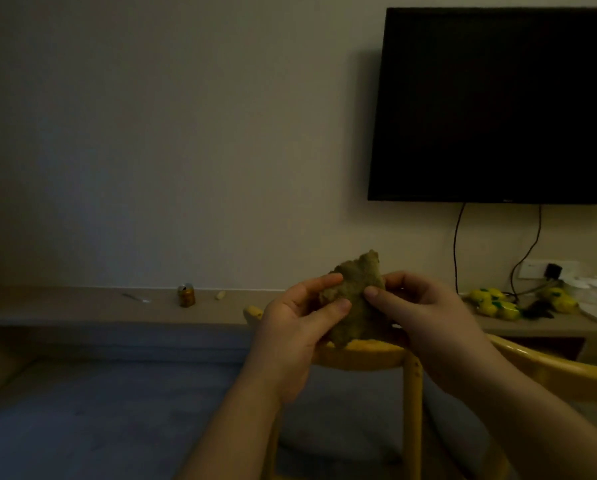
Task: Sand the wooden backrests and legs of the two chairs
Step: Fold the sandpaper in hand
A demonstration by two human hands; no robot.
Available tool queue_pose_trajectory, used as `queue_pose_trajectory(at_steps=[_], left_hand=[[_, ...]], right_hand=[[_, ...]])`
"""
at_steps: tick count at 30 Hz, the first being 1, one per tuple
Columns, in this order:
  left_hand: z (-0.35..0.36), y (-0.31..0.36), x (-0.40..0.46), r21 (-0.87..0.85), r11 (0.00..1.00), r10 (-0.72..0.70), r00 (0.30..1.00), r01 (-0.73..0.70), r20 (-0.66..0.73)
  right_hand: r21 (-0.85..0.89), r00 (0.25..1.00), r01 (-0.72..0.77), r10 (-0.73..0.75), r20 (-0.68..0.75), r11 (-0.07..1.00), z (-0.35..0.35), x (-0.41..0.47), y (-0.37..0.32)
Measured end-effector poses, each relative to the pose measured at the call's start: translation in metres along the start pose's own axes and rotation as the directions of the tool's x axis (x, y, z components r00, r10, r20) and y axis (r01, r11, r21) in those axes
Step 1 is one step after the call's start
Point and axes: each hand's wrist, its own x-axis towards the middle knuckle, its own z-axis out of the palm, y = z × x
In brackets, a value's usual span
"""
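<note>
My left hand [291, 327] and right hand [418, 306] both pinch a crumpled sanding sheet [354, 299] above the chair's curved wooden backrest [362, 356].

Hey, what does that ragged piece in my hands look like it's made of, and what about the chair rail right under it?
The ragged piece, held by the left hand and right hand, looks like worn sandpaper or an abrasive pad: dull olive-brown, grainy, torn edges. Dim light leaves that open. The chair rail looks like wood with a glossy yellowish finish, since it shows a smooth sheen.
</note>
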Motion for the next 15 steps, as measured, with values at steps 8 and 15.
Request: queue_pose_trajectory(at_steps=[8, 15], left_hand=[[0.003, 0.014, -0.04, 0.346, 0.938, -0.054, 0.996, 0.024, 0.078], [-0.025, -0.019, -0.061, 0.159, 0.981, -0.127, 0.986, 0.109, 0.107]], right_hand=[[-0.131, 0.995, 0.095, -0.093, 0.024, 0.987, -0.009, -0.046, -0.009], [-0.454, 0.946, 0.14, 0.015, 0.322, 0.88, -0.01, -0.043, 0.018]])
